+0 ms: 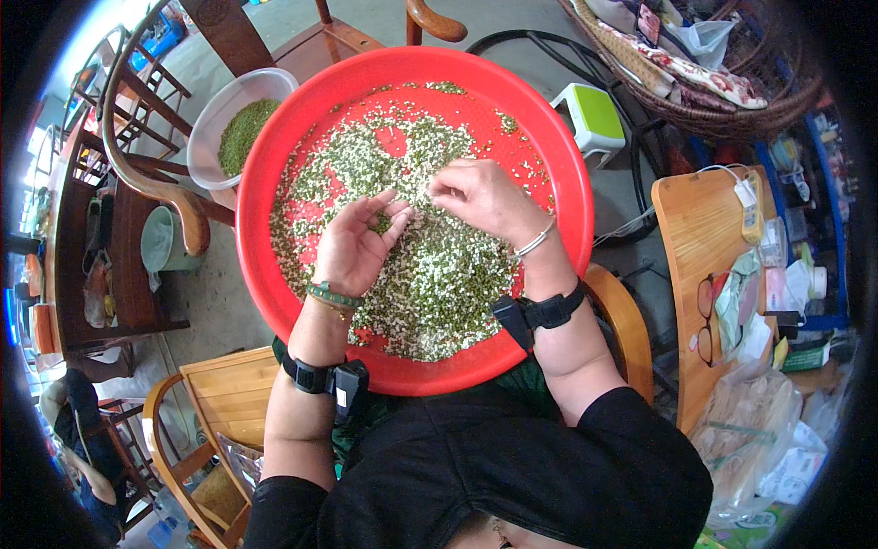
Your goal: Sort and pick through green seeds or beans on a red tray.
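A large round red plastic tray rests before me, with green mung beans and pale grains spread over its bottom. My left hand is palm up over the tray's middle, its fingers curled around some green beans. My right hand is to its right, palm down, thumb and fingertips close together just above the grains; whether anything is pinched there is too small to tell. The two hands are apart.
A clear plastic bowl of green beans touches the tray's upper left. Wooden armchairs stand around. A green-topped white stool and a wicker basket of cloths are at upper right. Glasses lie on a wooden surface. Another person is at far left.
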